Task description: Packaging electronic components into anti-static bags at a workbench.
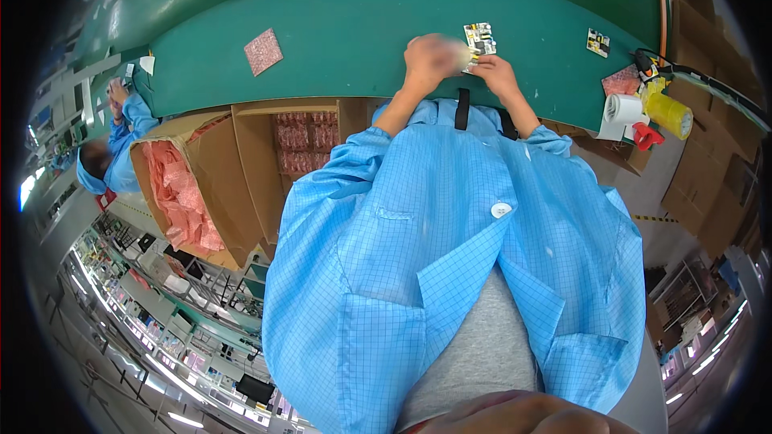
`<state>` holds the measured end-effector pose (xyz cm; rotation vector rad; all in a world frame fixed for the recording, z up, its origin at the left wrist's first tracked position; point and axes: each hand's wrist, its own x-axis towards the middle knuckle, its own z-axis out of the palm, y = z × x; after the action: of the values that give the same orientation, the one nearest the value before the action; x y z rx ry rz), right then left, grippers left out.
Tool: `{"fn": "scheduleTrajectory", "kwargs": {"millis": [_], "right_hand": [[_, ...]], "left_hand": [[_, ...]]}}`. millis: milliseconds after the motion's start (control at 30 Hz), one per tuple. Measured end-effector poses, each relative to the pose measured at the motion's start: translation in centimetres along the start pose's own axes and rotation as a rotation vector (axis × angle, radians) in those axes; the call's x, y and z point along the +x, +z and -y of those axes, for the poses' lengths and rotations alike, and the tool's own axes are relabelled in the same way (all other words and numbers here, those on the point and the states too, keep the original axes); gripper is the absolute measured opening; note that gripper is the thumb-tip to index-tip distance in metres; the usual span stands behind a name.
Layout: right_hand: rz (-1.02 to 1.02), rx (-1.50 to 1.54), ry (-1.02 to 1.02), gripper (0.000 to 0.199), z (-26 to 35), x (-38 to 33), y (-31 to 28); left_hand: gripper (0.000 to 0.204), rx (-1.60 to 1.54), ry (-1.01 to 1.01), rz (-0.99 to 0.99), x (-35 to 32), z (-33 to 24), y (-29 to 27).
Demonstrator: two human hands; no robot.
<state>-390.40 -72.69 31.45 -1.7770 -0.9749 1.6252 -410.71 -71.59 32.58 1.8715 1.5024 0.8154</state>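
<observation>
Near the front of the green workbench [354, 40], a populated circuit board [473, 56] is between the worker's hands: right hand [498, 77] fingertips bunched at its edge, left hand [434, 59] curled, blurred; I can't tell whether either grips.

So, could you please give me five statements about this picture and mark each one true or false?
1. The left hand and right hand are close together by a circuit board. True.
2. The table top is white. False: the table top is green.
3. An open cardboard box holds pink wrapping. True.
4. The large yellow tape roll is left of both hands. False: the large yellow tape roll is to their right.
5. The wearer's coat is red. False: the wearer's coat is blue.
</observation>
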Motion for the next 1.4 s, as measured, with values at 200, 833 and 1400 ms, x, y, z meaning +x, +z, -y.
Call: {"fn": "scheduleTrajectory", "kwargs": {"millis": [200,833,1400], "right_hand": [[-0.007,-0.171,-0.065,0.04,0.2,0.2,-2.3],[0.211,0.157,0.079,0.06,1.2,-3.2,0.6],[-0.326,-0.331,-0.557,0.049,3.7,3.8,5.7]], "left_hand": [[0.011,-0.032,-0.033,0.004,0.5,-1.9,1.5],[0.03,0.051,-0.136,-0.072,-4.0,-4.9,0.8],[0.033,-0.832,-0.802,-0.295,-0.3,9.2,-6.7]]}}
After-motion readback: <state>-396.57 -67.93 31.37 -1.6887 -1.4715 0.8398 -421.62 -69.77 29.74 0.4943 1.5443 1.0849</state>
